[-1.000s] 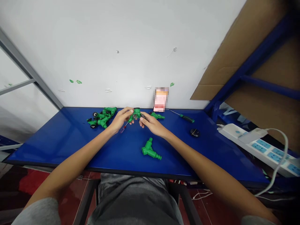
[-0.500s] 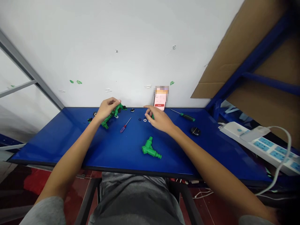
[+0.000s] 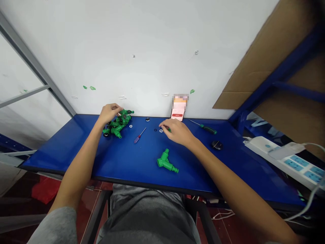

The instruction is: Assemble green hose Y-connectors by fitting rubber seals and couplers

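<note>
My left hand is at the back left, thumb and fingers pinched on a green Y-shaped hose fitting at the top of a pile of similar fittings. My right hand hovers low over the back middle of the table, fingers curled together. Whatever its fingertips may hold is hidden. A white ring and a black ring lie beside those fingertips, and a bit of green shows under the hand. Nearer me lies a single green Y-shaped fitting.
A small screwdriver lies mid-table, near another white ring and a black-and-white part. A phone leans on the wall. Right of it are a green-handled screwdriver, a round black object and a power strip.
My left hand has moved left over the pile with the green fitting at its fingertips. The right hand's fingers have curled down and closed near the rings. The view has shifted slightly.
</note>
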A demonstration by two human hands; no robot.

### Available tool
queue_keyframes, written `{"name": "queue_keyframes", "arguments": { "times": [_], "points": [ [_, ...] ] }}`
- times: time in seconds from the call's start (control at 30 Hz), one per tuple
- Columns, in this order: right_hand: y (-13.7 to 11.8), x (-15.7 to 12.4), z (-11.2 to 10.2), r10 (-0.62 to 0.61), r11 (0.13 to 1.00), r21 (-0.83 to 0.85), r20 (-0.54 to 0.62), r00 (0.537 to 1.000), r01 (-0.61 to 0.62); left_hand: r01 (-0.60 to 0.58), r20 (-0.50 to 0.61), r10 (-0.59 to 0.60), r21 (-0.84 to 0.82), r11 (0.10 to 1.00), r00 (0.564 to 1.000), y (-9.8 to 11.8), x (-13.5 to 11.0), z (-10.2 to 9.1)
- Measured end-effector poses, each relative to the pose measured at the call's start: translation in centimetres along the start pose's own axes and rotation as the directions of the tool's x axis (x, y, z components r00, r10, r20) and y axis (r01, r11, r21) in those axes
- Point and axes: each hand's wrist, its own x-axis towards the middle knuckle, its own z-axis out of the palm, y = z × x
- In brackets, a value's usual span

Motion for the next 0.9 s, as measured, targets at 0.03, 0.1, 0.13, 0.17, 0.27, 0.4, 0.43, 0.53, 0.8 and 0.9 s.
{"name": "queue_keyframes", "arguments": {
  "times": [0.03, 0.1, 0.13, 0.17, 0.27, 0.4, 0.43, 0.53, 0.8, 0.9],
  "points": [
    [-0.1, 0.0, 0.0, -0.001, 1.000, 0.001, 0.002, 1.000, 0.001, 0.014, -0.022, -0.013, 0.026, 1.000, 1.000, -0.3, 0.2, -0.5],
    [-0.2, 0.0, 0.0, 0.004, 1.000, 0.003, 0.009, 1.000, -0.004, 0.057, -0.042, -0.053, 0.114, 0.992, 0.998, -1.1, 0.6, -1.3],
    [-0.2, 0.0, 0.0, 0.007, 1.000, 0.005, 0.014, 1.000, -0.007, 0.074, -0.039, -0.069, 0.161, 0.984, 0.997, -1.5, 0.9, -1.6],
    [-0.2, 0.0, 0.0, 0.012, 1.000, 0.008, 0.020, 1.000, -0.012, 0.087, -0.032, -0.082, 0.200, 0.976, 0.996, -1.9, 1.1, -1.8],
    [-0.2, 0.0, 0.0, 0.022, 1.000, 0.016, 0.037, 0.999, -0.022, 0.087, 0.004, -0.092, 0.275, 0.958, 0.996, -2.9, 1.5, -2.0],
    [-0.2, 0.0, 0.0, 0.036, 0.999, -0.002, 0.055, 0.998, -0.036, 0.070, 0.003, -0.076, 0.345, 0.936, 0.997, -3.5, 1.7, -1.7],
    [-0.2, -0.1, 0.0, 0.039, 0.999, -0.010, 0.059, 0.997, -0.039, 0.068, -0.018, -0.066, 0.360, 0.931, 0.998, -3.5, 1.6, -1.7],
    [-0.5, -0.1, 0.1, 0.045, 0.999, -0.031, 0.067, 0.997, -0.043, 0.044, -0.104, -0.003, 0.396, 0.917, 0.995, -3.2, 1.4, -1.4],
    [-0.4, 0.1, -4.4, 0.115, 0.993, -0.024, 0.027, 0.993, -0.114, -0.381, -0.068, 0.426, 0.335, 0.862, 0.902, 2.2, -1.9, 3.7],
    [-1.4, -1.8, -7.3, 0.204, 0.978, 0.047, 0.012, 0.979, -0.204, -0.585, 0.205, 0.548, 0.258, 0.769, 0.811, 4.4, -4.7, 7.2]
  ]
}}
